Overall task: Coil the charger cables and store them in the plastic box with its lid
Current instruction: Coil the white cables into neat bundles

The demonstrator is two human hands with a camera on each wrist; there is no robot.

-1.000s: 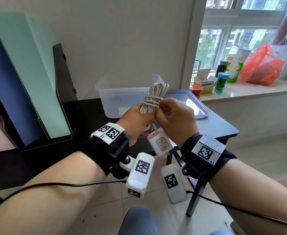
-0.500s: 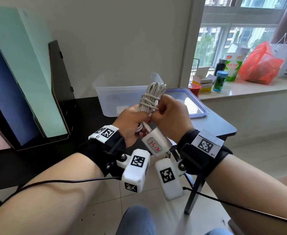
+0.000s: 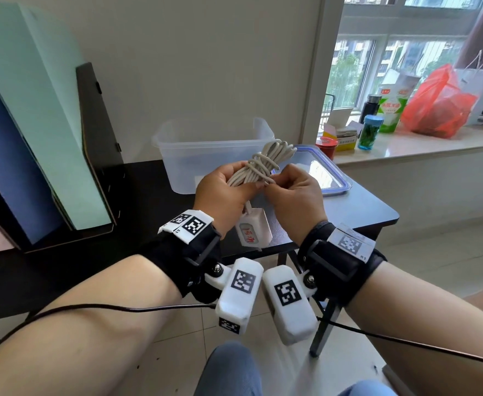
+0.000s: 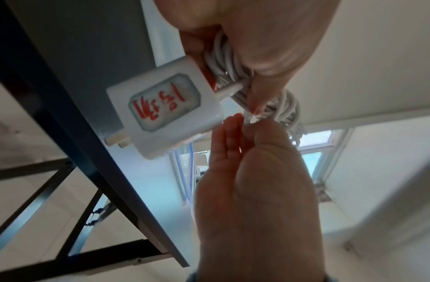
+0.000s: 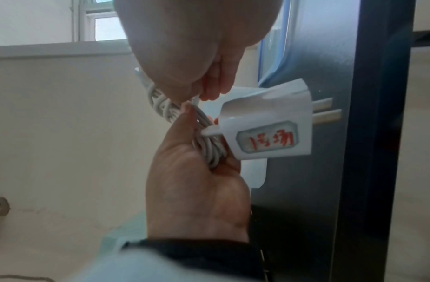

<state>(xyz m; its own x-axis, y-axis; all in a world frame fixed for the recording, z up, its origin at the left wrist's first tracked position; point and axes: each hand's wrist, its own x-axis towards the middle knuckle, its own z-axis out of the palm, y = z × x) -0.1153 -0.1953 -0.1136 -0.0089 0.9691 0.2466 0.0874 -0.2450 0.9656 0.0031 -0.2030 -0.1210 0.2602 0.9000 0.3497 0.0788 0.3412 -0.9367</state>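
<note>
A coiled white charger cable (image 3: 263, 164), wrapped round its middle, leans toward the clear plastic box (image 3: 214, 155). My left hand (image 3: 223, 192) grips the bundle's lower half. My right hand (image 3: 291, 192) pinches a strand at the wrap. The white plug adapter (image 3: 253, 234), labelled in red, hangs below my hands. The left wrist view shows my left hand (image 4: 269, 38) round the coil (image 4: 223, 63), the adapter (image 4: 165, 106) beside it and right fingertips (image 4: 235, 124) meeting the cable. In the right wrist view my right hand (image 5: 184, 47) pinches above the left hand (image 5: 192, 181), which holds the coil (image 5: 209, 148) and adapter (image 5: 266, 131).
The box stands open on a dark table (image 3: 363, 212), with its blue-rimmed lid (image 3: 326, 172) lying flat to its right. File holders (image 3: 49, 138) stand at the left. Bottles, a red bag (image 3: 440, 107) and cartons crowd the windowsill on the right.
The bundle has tipped from upright to leaning right toward the box. Both hands have kept their hold, with the right fingers working at the wrap.
</note>
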